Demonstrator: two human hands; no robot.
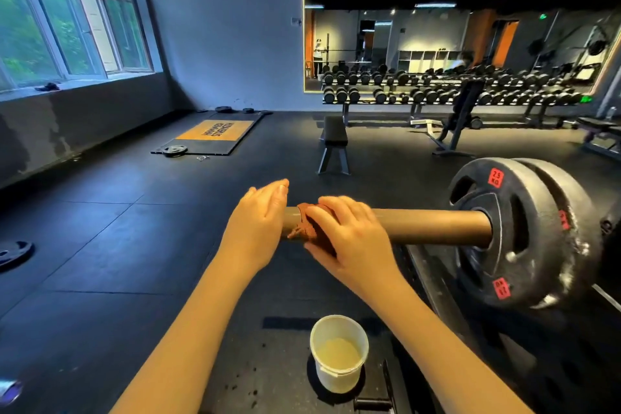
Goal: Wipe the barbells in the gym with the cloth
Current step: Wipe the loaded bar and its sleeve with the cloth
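A barbell sleeve (433,224), dull bronze, runs level from the centre to the right, where two black weight plates (514,232) with red 25 KG labels sit on it. A reddish-brown cloth (307,223) is wrapped over the sleeve near its free end. My right hand (349,235) lies over the cloth with fingers curved round it and the sleeve. My left hand (258,222) has straight fingers laid flat against the sleeve's open end, just left of the cloth.
A white bucket (338,351) with pale liquid stands on the black rubber floor below my arms. A small stool (333,141) stands ahead, dumbbell racks (447,91) under a wall mirror beyond it. Loose plates (15,254) lie at left and on a lifting platform (215,134).
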